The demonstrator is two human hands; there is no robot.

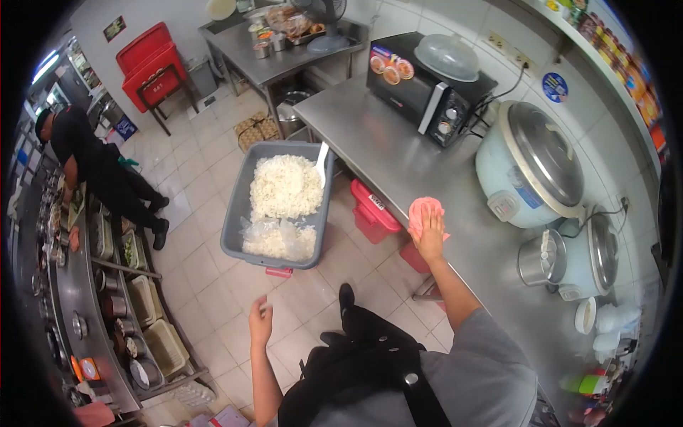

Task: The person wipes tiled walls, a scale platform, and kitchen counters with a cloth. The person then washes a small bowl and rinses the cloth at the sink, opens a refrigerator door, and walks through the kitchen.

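A pink cloth (437, 207) lies at the edge of the steel table (348, 114), under my right hand (427, 231), which presses on it with the fingers laid over it. My left hand (261, 322) hangs over the tiled floor, fingers partly curled and apart, with nothing in it. Ahead of me stands a grey tub (235, 220) holding white rice (286, 186) and a clear plastic bag (281, 238). A white paddle (321, 165) leans at the tub's right corner.
On the table are a black microwave (405, 78), a large rice cooker (516, 171), a smaller cooker (587, 263) and a steel pot (533, 263). Red bins (371, 213) sit below. A person in black (89, 146) bends over the left counter.
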